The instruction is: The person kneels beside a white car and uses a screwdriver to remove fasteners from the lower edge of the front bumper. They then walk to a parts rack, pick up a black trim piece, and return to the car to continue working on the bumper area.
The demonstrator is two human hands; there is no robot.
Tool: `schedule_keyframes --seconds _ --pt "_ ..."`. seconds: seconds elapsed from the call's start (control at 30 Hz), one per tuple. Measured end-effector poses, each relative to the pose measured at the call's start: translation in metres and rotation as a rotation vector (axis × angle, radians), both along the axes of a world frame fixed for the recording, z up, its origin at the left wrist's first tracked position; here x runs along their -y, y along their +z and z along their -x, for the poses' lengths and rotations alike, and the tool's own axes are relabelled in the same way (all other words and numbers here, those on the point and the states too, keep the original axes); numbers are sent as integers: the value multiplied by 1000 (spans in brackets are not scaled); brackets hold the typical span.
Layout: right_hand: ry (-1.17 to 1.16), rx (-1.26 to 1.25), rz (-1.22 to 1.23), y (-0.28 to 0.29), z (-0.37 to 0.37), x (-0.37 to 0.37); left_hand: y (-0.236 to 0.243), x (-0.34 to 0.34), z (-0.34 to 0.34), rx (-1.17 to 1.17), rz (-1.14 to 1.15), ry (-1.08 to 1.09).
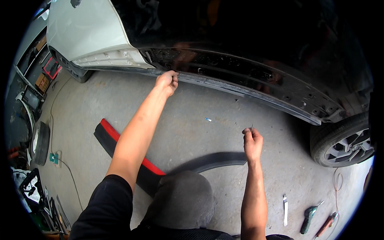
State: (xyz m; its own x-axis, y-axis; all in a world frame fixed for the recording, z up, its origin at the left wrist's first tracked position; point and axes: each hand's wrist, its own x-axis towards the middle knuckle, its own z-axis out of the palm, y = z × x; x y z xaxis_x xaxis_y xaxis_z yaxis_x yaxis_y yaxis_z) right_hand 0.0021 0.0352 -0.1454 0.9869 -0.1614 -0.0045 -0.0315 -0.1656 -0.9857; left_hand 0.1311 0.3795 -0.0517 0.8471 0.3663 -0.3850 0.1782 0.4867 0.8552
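A car with a black door (240,32) and a white panel (88,28) spans the far side. My left hand (167,83) is raised to its lower sill (216,84), below the joint of white and black. The fingers there are curled closed, and what they pinch is hidden or too small to name. Lower and to the right, my right hand (253,145) is held over the floor, away from the car. Thumb and fingertips press together on a small thin metal piece (252,127), whose tip sticks up.
Black trim with a red strip (109,129) and a curved black trim (216,159) lie by my knee (188,196). A small blue-and-white piece (208,119) is on the floor. At right are a wheel (346,144), a flat metal bar (285,211) and a green power tool (309,219).
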Motion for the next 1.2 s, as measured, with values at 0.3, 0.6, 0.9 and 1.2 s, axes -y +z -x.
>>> schedule_keyframes --seconds 0.3,0.6,0.9,1.2 --pt "-14 3 -4 7 -1 5 -5 18 25 113 -576 7" --pt "7 0 22 16 3 -6 -15 16 25 242 -873 35" --pt "268 176 62 59 -15 -93 -26 0 37 317 -948 -14" --pt "218 -4 -250 70 -107 -230 -27 0 42 337 -878 -109"
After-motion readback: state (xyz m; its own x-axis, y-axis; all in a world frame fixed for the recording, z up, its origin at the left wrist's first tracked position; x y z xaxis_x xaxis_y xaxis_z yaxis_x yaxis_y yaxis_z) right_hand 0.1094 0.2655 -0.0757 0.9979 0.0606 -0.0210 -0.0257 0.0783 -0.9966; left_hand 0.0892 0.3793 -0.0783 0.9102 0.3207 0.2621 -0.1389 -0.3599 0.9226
